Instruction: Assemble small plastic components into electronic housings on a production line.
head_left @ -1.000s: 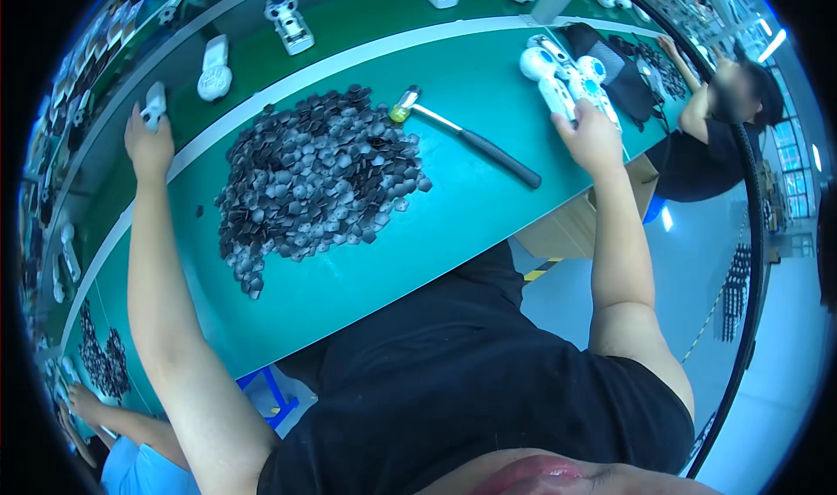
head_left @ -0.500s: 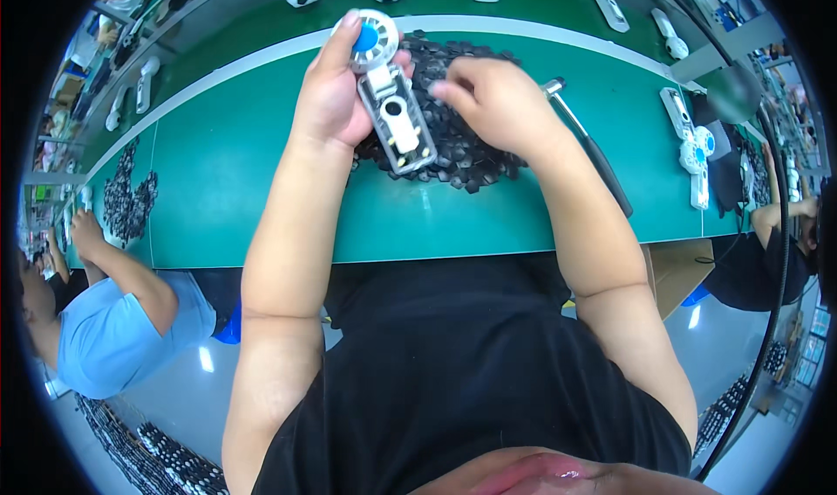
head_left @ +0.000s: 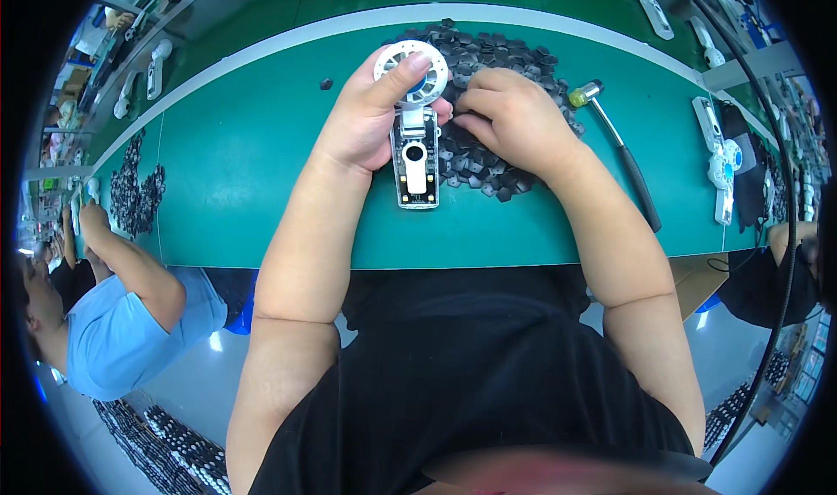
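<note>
In my left hand is a white device with a round slotted head and an oblong lower body. The thumb lies across the head, partly covering its blue centre. The lower body points toward me, and its open face shows a dark board, a white part with a dark round hole, and a clear edge. My right hand is closed in a pinch just right of the device, over a heap of small black pieces. Whatever its fingertips hold is hidden.
A hammer with a yellowish head lies right of the heap. One loose black piece sits left of my left hand. White devices lie at the right, and others stand beyond the pale rim. A co-worker in light blue sits at left.
The device has turned so its lower body points more straight toward me, and my thumb has moved over the head's centre. My right hand's fingertips have lowered beside it. The view has shifted.
</note>
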Demonstrator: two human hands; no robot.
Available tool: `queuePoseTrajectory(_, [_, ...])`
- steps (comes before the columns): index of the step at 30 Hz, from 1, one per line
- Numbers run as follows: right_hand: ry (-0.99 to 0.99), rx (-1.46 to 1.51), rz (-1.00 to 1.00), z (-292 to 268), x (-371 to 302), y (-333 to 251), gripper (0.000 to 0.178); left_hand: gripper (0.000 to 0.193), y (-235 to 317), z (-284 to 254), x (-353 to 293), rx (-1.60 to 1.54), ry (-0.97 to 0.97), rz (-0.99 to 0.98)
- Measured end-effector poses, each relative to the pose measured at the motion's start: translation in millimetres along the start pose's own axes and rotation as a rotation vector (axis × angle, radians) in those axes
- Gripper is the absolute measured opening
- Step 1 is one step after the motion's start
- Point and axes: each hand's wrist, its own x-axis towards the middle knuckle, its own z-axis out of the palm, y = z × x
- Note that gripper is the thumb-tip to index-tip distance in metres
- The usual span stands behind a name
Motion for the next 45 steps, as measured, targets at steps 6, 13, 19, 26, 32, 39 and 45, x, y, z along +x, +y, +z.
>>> queuePoseTrajectory(6, [0.026, 0.214, 0.105, -14.9, -4.6, 2.4, 0.008, 0.049, -5.9, 0.7, 1.7, 0.032, -0.088, 0.085])
queuePoseTrajectory(13, [0.085, 0.879, 0.296, -19.2, -4.3, -1.6, 0.007, 0.062, -10.4, 0.4, 3.9, 0.275, -0.048, 0.269])
queuePoseTrajectory(19, [0.068, 0.455, 0.372, -32.4, -4.9, -10.4, 0.010, 0.052, -11.6, 1.8, 0.8, 0.098, -0.107, 0.202])
queuePoseTrajectory(26, [-0.175, 0.144, 0.050, -38.3, -12.4, -5.1, 0.015, 0.052, -8.1, -8.9, 5.0, 0.127, -0.080, 0.182])
queuePoseTrajectory(32, [-0.246, 0.087, -0.026, -13.9, -10.6, -26.9, 0.013, 0.049, -5.6, -17.3, 1.0, 0.152, -0.090, 0.200])
queuePoseTrajectory(39, [0.191, -0.013, -0.329, -37.0, -8.0, -33.9, 0.020, 0.051, -0.9, -16.1, -5.0, 0.059, -0.114, 0.181])
queuePoseTrajectory(45, [0.459, -0.085, -0.472, -40.3, -10.6, -36.3, 0.027, 0.058, -0.8, -10.7, -11.7, 0.051, -0.186, 0.154])
